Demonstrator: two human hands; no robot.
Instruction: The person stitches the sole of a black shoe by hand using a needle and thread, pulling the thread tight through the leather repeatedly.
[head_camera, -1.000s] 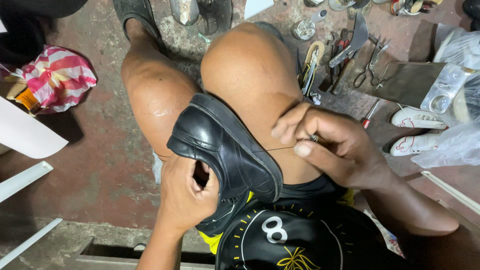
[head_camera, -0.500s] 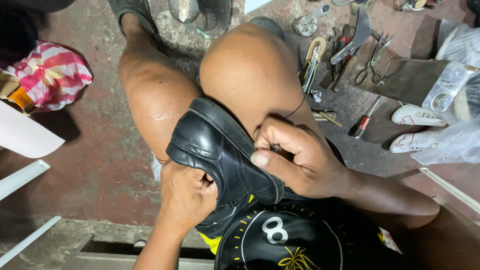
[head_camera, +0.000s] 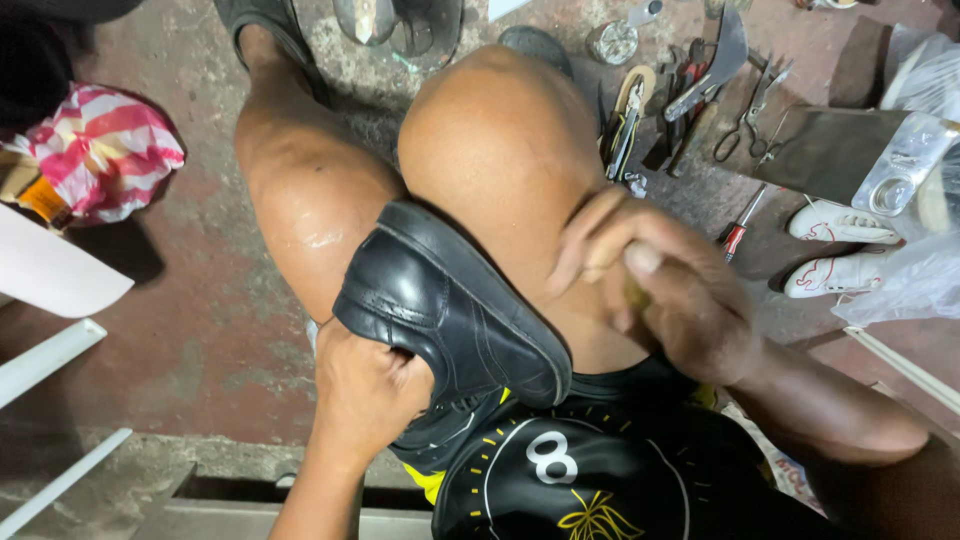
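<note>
This looks like a cobbler's working spot set up low on the ground, not a tidy shop. The bare concrete floor (head_camera: 180, 330) is stained reddish and rough. Far right, hand tools lie spread out: scissors (head_camera: 752, 118), a curved knife (head_camera: 712, 62), a red-handled screwdriver (head_camera: 738, 228) and a small round tin (head_camera: 612, 42). A pair of white sneakers (head_camera: 838, 248) waits at the right beside crumpled clear plastic bags (head_camera: 900, 285). A black leather shoe (head_camera: 450, 305) rests across the seated person's knees, and a red-and-white striped bag (head_camera: 100, 150) sits far left.
</note>
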